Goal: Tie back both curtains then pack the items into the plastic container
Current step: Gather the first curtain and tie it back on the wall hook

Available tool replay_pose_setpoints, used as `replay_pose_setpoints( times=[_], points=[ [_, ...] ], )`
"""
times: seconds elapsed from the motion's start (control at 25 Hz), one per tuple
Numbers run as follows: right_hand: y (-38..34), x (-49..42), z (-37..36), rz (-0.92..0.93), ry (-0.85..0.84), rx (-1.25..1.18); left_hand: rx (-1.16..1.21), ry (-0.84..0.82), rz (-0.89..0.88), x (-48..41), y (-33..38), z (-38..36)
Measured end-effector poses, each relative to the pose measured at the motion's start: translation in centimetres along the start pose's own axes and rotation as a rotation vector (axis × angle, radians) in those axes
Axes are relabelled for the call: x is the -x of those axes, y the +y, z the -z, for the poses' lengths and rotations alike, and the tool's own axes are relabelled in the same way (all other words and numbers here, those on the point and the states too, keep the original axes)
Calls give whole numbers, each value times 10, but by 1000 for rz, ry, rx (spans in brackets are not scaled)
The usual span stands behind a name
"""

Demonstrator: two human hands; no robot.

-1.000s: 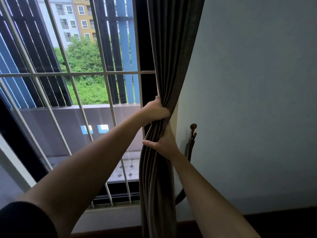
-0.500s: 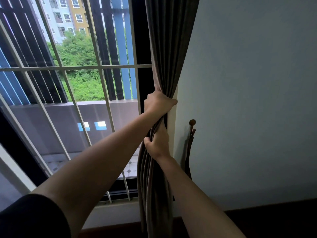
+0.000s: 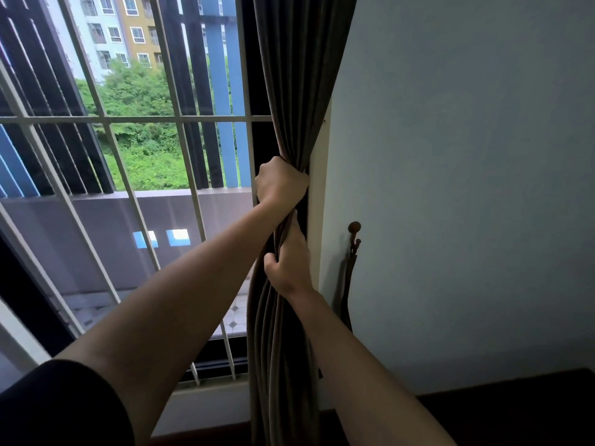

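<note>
Curtain place: I see the curtain (image 3: 289, 75) gathered at the window's right edge, against the frame strip beside the wall.
Nearby: a brown wall hook (image 3: 354, 235) sits just right of it, with a dark tieback strap (image 3: 346, 294) hanging from it.
Window: white grille bars (image 3: 180, 119) cross the glass; beyond are a balcony wall (image 3: 128, 214), trees and apartment blocks.
Room: a pale blue-grey wall (image 3: 467, 156) on the right.
Curtain look: dark grey-brown, bunched into tight vertical folds, narrowest at my grip.
Left hand: my left hand (image 3: 280, 185) is fisted round the bundle, uppermost.
Right hand: my right hand (image 3: 289, 265), just beneath, has its fingers wrapped round the folds.
</note>
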State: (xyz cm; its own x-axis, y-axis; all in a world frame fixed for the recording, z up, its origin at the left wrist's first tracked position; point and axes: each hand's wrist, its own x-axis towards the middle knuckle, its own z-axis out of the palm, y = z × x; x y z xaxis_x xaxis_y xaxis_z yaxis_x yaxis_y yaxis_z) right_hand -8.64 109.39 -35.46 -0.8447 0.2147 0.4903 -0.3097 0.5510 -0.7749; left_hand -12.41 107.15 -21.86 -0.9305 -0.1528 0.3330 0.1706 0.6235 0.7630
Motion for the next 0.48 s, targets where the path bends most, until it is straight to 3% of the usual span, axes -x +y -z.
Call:
replay_pose_setpoints(
  times=[0.48],
  points=[
    [9, -17, -10, 47, 24, -45, 100, 16, 21, -18, -8, 0]
  ],
)
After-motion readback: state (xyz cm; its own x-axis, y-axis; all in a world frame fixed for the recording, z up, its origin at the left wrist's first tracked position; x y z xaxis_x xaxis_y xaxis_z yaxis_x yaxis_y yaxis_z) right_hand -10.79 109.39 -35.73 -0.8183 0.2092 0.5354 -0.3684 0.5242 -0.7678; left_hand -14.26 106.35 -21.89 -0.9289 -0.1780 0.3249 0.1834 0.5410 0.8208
